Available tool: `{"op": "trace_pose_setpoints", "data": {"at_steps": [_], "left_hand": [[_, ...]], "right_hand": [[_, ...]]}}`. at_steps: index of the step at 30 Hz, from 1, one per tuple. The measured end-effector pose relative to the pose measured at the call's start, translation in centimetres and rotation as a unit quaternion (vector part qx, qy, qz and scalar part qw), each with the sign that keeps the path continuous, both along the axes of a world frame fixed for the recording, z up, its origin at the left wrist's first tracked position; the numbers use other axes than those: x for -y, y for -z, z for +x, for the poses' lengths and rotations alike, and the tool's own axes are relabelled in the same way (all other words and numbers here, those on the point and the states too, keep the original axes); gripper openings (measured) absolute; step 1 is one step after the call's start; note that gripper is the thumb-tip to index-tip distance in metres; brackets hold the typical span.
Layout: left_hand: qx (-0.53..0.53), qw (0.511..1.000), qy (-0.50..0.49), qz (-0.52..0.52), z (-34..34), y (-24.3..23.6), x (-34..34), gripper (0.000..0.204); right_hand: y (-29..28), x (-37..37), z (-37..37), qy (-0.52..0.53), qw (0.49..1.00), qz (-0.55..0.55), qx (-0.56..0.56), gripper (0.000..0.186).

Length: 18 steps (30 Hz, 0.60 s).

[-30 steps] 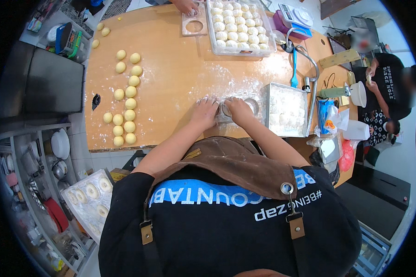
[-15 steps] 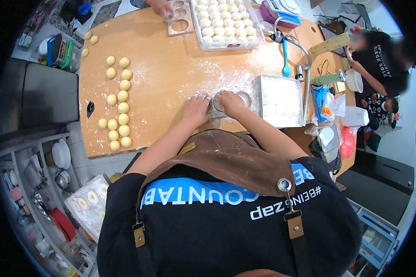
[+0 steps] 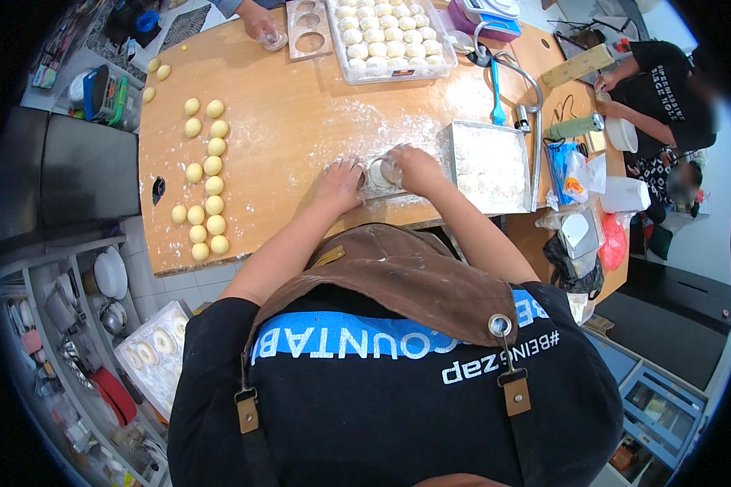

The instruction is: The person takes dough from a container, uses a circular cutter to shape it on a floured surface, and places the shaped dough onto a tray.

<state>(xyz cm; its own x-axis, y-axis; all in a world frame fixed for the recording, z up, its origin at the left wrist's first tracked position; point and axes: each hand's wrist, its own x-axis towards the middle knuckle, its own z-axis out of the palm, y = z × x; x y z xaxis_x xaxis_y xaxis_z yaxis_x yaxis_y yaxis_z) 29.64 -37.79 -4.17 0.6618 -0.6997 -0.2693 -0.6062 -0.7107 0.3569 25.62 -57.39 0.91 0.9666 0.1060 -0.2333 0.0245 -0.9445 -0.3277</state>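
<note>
My left hand rests with bent, slightly parted fingers at the left side of a flour-dusted board with round openings near the table's front edge. My right hand grips a clear round tool over that board, where a pale round shape shows below it; whether it is dough is unclear. A floury metal tray stands just right of this hand. Rows of yellow dough balls lie on the table to my left.
A plastic box of white dough balls and a wooden holed board are at the back, beside a co-worker's hand. A curved metal part, green appliance and another person are on the right. A shaped-dough tray sits lower left.
My right hand has shifted rightward and raised the round tool, uncovering the pale shape. The co-worker's hand at the back has moved left, off the wooden board, with a clear round object.
</note>
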Motion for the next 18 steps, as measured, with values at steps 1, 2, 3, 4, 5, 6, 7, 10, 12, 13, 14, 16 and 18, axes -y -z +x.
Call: {"op": "trace_pose_setpoints", "data": {"at_steps": [1,2,3,4,5,6,7,10,12,13,14,16,18], "left_hand": [[0.001,1.000,-0.001,0.001,0.0,0.1,-0.1,0.072],[0.005,1.000,-0.003,-0.012,0.0,0.3,-0.1,0.073],[0.009,1.000,-0.004,-0.025,0.0,0.4,-0.2,0.074],[0.010,1.000,-0.005,-0.025,0.0,0.5,-0.2,0.074],[0.024,0.999,-0.003,-0.028,-0.1,0.6,-0.2,0.076],[0.037,0.999,0.000,-0.032,-0.1,0.6,-0.2,0.077],[0.036,0.999,-0.003,-0.031,-0.2,0.7,-0.3,0.077],[0.042,0.999,-0.006,-0.030,-0.4,1.0,-0.3,0.072],[0.002,0.999,-0.010,-0.037,-0.2,1.3,-0.3,0.076],[-0.002,0.999,-0.009,-0.034,-0.2,1.0,-0.2,0.076],[-0.011,0.999,-0.009,-0.035,-0.1,0.6,-0.2,0.074],[-0.012,0.999,-0.007,-0.038,-0.1,0.4,-0.2,0.073],[-0.007,0.999,-0.020,-0.034,-0.1,0.8,-0.2,0.071]], "right_hand": [[0.1,-0.6,0.1,-0.011,0.999,-0.026,-0.021,0.035],[0.2,-1.2,0.2,-0.023,0.998,-0.051,-0.043,0.035],[0.1,-1.6,0.3,-0.035,0.996,-0.061,-0.047,0.033],[0.5,-1.6,0.3,-0.036,0.996,-0.060,-0.046,0.033],[1.2,-1.5,0.3,-0.057,0.996,-0.059,-0.026,0.031],[1.7,-1.5,0.4,-0.079,0.995,-0.058,-0.006,0.029],[1.9,-1.6,0.4,-0.081,0.995,-0.057,-0.007,0.029],[2.5,-2.2,0.5,-0.098,0.993,-0.058,-0.003,0.023],[3.1,-2.5,0.4,-0.094,0.994,-0.060,0.014,0.021],[3.2,-2.6,0.5,-0.093,0.994,-0.057,0.011,0.021],[3.3,-2.7,0.5,-0.093,0.993,-0.072,0.001,0.020],[3.2,-2.8,0.6,-0.090,0.992,-0.090,-0.001,0.020],[3.6,-2.8,0.5,-0.092,0.993,-0.078,-0.005,0.020]]}}
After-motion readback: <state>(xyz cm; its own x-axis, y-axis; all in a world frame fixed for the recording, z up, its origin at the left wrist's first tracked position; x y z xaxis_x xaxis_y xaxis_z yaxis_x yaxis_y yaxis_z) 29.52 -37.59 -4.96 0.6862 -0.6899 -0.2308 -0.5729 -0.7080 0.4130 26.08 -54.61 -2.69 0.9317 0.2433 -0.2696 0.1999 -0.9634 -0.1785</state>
